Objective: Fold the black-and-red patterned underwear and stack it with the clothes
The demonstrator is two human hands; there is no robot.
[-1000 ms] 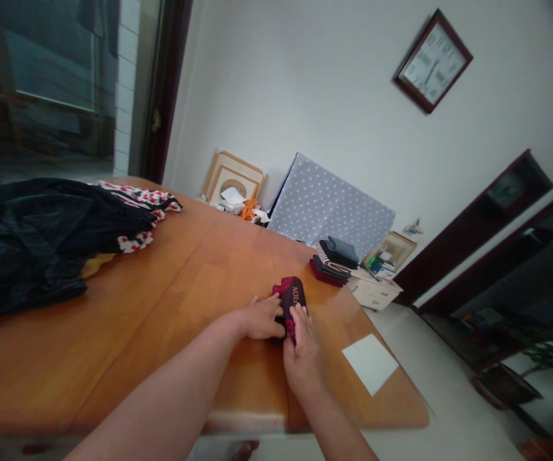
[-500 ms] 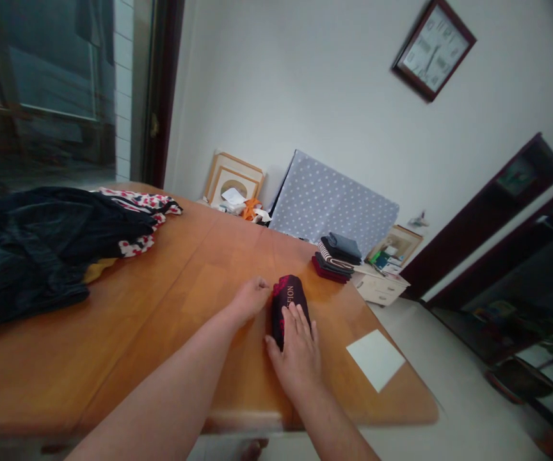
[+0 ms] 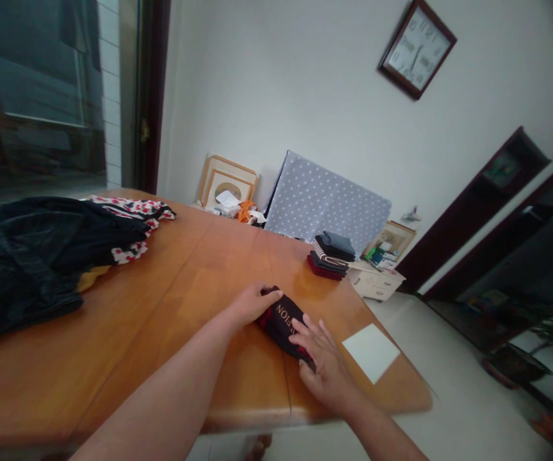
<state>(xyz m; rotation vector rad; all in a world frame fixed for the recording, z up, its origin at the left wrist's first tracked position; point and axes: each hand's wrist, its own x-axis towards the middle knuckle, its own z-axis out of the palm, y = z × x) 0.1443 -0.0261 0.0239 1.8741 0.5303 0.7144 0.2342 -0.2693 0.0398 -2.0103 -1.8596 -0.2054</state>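
A small folded dark garment with red trim and pale lettering (image 3: 282,320) lies on the wooden table (image 3: 185,282) near its front right part. My left hand (image 3: 252,302) rests on the garment's far left end, fingers curled onto the cloth. My right hand (image 3: 325,362) lies flat on its near right end, fingers spread and pressing down. The garment sits slanted between the two hands.
A stack of folded clothes (image 3: 330,255) sits at the table's far right edge. A heap of dark and red-patterned clothes (image 3: 41,246) covers the left side. A white paper sheet (image 3: 370,351) lies by the right edge. Frames and a dotted board lean on the wall.
The garment has turned from pointing away to lying slanted. My left hand came back onto its far end, and my right hand slid right and nearer along it.
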